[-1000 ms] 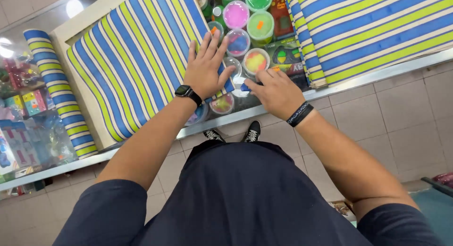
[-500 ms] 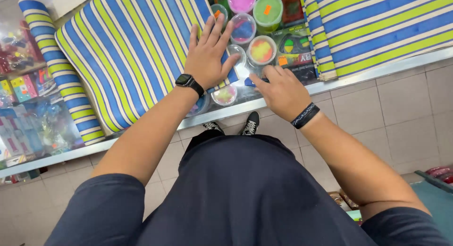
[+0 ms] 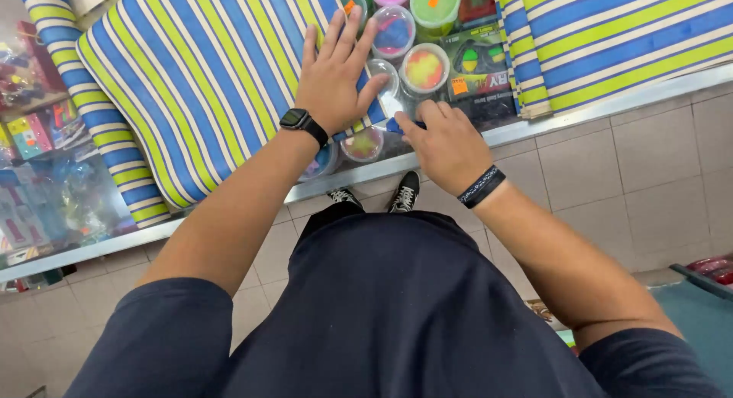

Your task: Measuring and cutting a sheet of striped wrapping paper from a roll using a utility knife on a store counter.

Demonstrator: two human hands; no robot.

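Left hand: my left hand [image 3: 332, 81] lies flat, fingers [image 3: 347, 35] spread and released, pressing on the blue, yellow and white striped fabric cushion [image 3: 191, 85]; I judge it steadies the cushion's edge so the tubs beside it stay reachable.
Right hand: my right hand [image 3: 447, 146] is curled, fingers [image 3: 427, 117] pinched on a small blue object [image 3: 395, 126] at the worktop's near edge; what the object is I cannot tell.
Wrists: a black square-faced watch [image 3: 299, 121] on the left; a black braided band [image 3: 479, 187] on the right.
Beyond the right fingertips: a clear round plastic tub of yellow-and-red putty [image 3: 424, 68], upright, just past the pinched object.
Between the two hands: a clear empty-looking round tub [image 3: 385, 81], touching the left thumb side.
Beyond the left fingertips: a clear tub with blue-and-red contents [image 3: 394, 30] and a green-lidded tub with an orange sticker [image 3: 435, 2].
Under the left wrist: a small tub of pink-and-yellow putty [image 3: 363, 144], partly hidden.
Right of the right fingers: a second striped cushion [image 3: 618, 39], well apart.
Support: glass worktop with a metal front rail [image 3: 534, 131]; the tubs sit packed in the gap between the cushions, probably for display.
Below: black-and-white shoes [image 3: 405, 193] on a tiled floor [image 3: 657, 169].
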